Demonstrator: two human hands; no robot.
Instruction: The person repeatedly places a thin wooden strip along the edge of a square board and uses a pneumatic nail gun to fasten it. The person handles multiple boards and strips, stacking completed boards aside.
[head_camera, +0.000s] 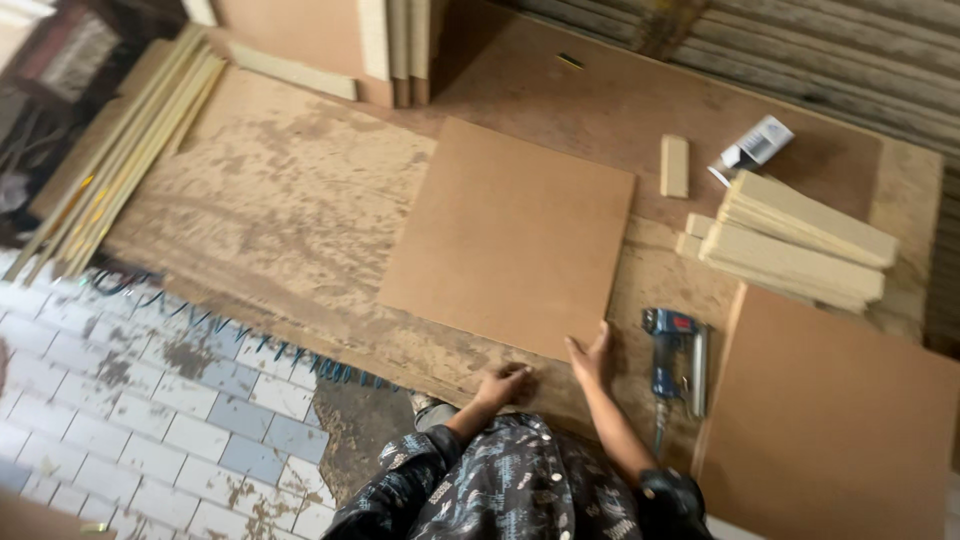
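A square brown fibreboard panel (510, 235) lies flat on a large worn board (280, 210) that serves as the work surface. My right hand (592, 358) rests with fingers spread at the panel's near right corner, touching its edge. My left hand (505, 383) lies on the worn board just in front of the panel's near edge, fingers curled, holding nothing that I can see. Both forearms reach out from patterned dark sleeves at the bottom of the view.
A blue pneumatic nail gun (675, 358) lies right of my right hand. Another brown panel (830, 420) sits at the lower right. Stacked pale wood strips (795, 240), a small block (674, 165) and a white bottle (752, 148) lie beyond. Long strips (120, 150) lie left, over tiled floor (130, 400).
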